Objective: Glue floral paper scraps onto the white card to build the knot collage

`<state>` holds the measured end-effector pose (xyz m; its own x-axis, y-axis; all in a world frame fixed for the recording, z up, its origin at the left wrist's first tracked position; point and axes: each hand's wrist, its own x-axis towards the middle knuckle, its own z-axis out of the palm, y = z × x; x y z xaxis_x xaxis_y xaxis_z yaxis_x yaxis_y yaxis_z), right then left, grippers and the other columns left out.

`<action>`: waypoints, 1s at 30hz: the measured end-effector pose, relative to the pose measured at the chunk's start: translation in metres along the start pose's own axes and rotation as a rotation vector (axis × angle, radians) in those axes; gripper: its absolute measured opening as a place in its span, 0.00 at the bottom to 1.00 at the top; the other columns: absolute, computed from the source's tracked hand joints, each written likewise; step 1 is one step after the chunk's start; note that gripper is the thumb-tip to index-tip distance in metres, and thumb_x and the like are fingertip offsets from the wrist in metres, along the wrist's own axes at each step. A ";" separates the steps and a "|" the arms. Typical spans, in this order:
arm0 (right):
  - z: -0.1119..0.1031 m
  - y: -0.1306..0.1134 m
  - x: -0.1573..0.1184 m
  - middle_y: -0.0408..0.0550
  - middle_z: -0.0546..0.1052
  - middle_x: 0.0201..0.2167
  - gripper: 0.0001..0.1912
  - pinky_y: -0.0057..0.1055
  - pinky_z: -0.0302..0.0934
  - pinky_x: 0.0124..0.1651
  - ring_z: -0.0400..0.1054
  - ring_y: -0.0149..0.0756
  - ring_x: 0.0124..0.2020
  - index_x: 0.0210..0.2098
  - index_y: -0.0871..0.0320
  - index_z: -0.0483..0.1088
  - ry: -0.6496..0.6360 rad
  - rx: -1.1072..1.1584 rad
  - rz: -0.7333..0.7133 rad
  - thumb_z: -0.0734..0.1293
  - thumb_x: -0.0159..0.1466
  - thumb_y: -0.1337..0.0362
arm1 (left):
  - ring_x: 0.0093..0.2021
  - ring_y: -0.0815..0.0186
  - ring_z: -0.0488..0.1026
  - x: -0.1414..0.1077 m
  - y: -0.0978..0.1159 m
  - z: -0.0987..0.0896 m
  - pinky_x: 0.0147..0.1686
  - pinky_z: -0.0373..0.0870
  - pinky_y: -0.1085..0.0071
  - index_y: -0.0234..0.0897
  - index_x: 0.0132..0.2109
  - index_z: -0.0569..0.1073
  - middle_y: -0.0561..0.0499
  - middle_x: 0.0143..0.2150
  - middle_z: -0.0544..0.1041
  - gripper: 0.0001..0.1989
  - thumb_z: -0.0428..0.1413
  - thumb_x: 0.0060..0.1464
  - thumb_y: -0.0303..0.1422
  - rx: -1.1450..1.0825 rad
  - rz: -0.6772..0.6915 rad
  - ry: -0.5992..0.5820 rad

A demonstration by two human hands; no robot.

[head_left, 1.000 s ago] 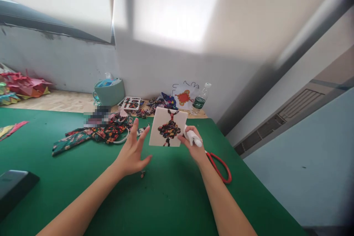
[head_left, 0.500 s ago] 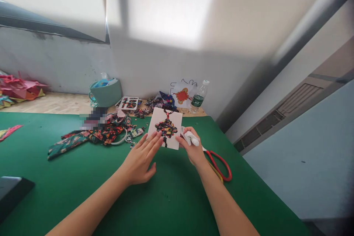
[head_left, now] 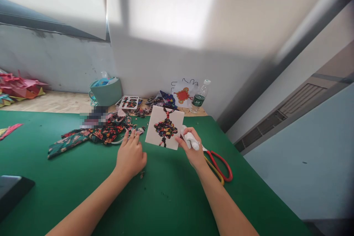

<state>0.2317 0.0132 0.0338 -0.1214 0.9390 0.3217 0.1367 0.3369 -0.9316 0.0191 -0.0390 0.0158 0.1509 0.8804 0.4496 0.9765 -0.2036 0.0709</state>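
Head view — green tabletop (head_left: pixel 171 199), pale wall (head_left: pixel 74 62) behind.

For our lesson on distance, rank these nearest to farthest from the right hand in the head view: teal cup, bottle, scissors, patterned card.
1. Patterned card, in the right hand.
2. Scissors, just to its right.
3. Bottle, at the back.
4. Teal cup, back left.

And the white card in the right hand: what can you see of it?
The white card looks flat, stiff and roughly square. Its camera-facing side bears a dark, multicoloured motif with a central lobed body and strips above and below. The right hand holds it tilted over the green table, gripping near the lower right corner; the left hand is apart.
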 end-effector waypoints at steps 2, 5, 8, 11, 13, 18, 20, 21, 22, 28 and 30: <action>0.000 0.001 0.000 0.40 0.62 0.26 0.13 0.29 0.63 0.31 0.61 0.31 0.28 0.31 0.53 0.56 0.007 0.023 0.027 0.66 0.53 0.59 | 0.59 0.50 0.54 0.001 -0.007 -0.001 0.59 0.40 0.50 0.27 0.49 0.69 0.38 0.54 0.66 0.23 0.47 0.43 0.28 -0.027 -0.040 0.043; 0.002 0.001 0.000 0.41 0.65 0.28 0.15 0.30 0.64 0.29 0.63 0.33 0.30 0.32 0.53 0.55 -0.007 0.146 0.101 0.67 0.52 0.59 | 0.56 0.53 0.59 0.004 -0.013 -0.008 0.59 0.40 0.48 0.31 0.51 0.68 0.42 0.53 0.68 0.23 0.45 0.46 0.27 -0.252 -0.097 0.086; 0.005 0.001 -0.001 0.40 0.65 0.29 0.16 0.30 0.65 0.28 0.64 0.33 0.30 0.31 0.52 0.54 -0.039 0.280 0.178 0.67 0.51 0.59 | 0.48 0.58 0.68 0.008 -0.011 -0.015 0.50 0.61 0.54 0.34 0.52 0.66 0.45 0.49 0.71 0.20 0.44 0.53 0.32 -0.739 -0.241 0.022; 0.007 0.000 -0.002 0.38 0.63 0.26 0.16 0.29 0.65 0.27 0.62 0.31 0.28 0.31 0.52 0.55 -0.105 0.323 0.223 0.68 0.50 0.61 | 0.38 0.61 0.72 0.011 -0.007 -0.017 0.38 0.69 0.63 0.35 0.51 0.67 0.46 0.42 0.74 0.22 0.50 0.51 0.41 -1.149 -0.466 0.002; 0.007 -0.001 -0.003 0.37 0.61 0.25 0.16 0.28 0.64 0.27 0.61 0.29 0.26 0.30 0.52 0.56 -0.153 0.320 0.239 0.69 0.50 0.62 | 0.38 0.61 0.71 0.013 -0.006 -0.014 0.37 0.69 0.67 0.33 0.47 0.70 0.46 0.40 0.75 0.25 0.58 0.43 0.42 -1.315 -0.625 0.031; 0.011 -0.005 -0.005 0.37 0.61 0.24 0.16 0.27 0.64 0.25 0.60 0.29 0.26 0.29 0.53 0.58 -0.208 0.303 0.258 0.70 0.48 0.63 | 0.34 0.60 0.73 0.012 -0.009 -0.008 0.30 0.71 0.67 0.28 0.44 0.71 0.42 0.37 0.76 0.29 0.62 0.36 0.43 -1.384 -0.781 0.020; 0.012 -0.004 -0.005 0.37 0.62 0.25 0.15 0.28 0.65 0.26 0.61 0.30 0.27 0.29 0.53 0.58 -0.171 0.301 0.258 0.70 0.48 0.62 | 0.33 0.60 0.73 0.011 -0.011 -0.007 0.29 0.71 0.67 0.28 0.44 0.71 0.41 0.36 0.76 0.29 0.62 0.35 0.43 -1.394 -0.808 0.003; 0.013 -0.003 -0.004 0.38 0.63 0.25 0.15 0.29 0.65 0.27 0.62 0.31 0.27 0.29 0.53 0.58 -0.138 0.301 0.255 0.69 0.48 0.61 | 0.32 0.60 0.73 0.011 -0.011 -0.007 0.29 0.71 0.67 0.28 0.44 0.71 0.41 0.35 0.76 0.29 0.62 0.35 0.43 -1.397 -0.816 -0.005; 0.013 -0.002 -0.004 0.38 0.64 0.26 0.15 0.31 0.66 0.28 0.63 0.32 0.29 0.29 0.53 0.58 -0.104 0.302 0.253 0.69 0.49 0.60 | 0.32 0.60 0.73 0.011 -0.011 -0.006 0.28 0.71 0.67 0.28 0.43 0.72 0.42 0.35 0.76 0.29 0.62 0.35 0.42 -1.400 -0.821 -0.013; 0.012 0.009 -0.001 0.41 0.68 0.29 0.17 0.35 0.67 0.35 0.67 0.39 0.39 0.30 0.54 0.58 0.017 0.298 0.264 0.71 0.47 0.59 | 0.30 0.61 0.74 0.010 -0.009 -0.007 0.28 0.72 0.68 0.27 0.41 0.73 0.42 0.35 0.76 0.27 0.62 0.35 0.42 -1.393 -0.793 -0.076; 0.012 0.011 -0.001 0.42 0.69 0.30 0.18 0.35 0.67 0.34 0.67 0.39 0.39 0.30 0.54 0.58 0.026 0.293 0.274 0.71 0.46 0.59 | 0.30 0.61 0.74 0.010 -0.010 -0.007 0.28 0.72 0.67 0.27 0.41 0.73 0.42 0.35 0.77 0.27 0.61 0.35 0.43 -1.377 -0.776 -0.096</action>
<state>0.2220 0.0153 0.0208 -0.0941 0.9940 0.0558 -0.1257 0.0438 -0.9911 0.0102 -0.0311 0.0256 -0.2374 0.9626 -0.1306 -0.0558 0.1207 0.9911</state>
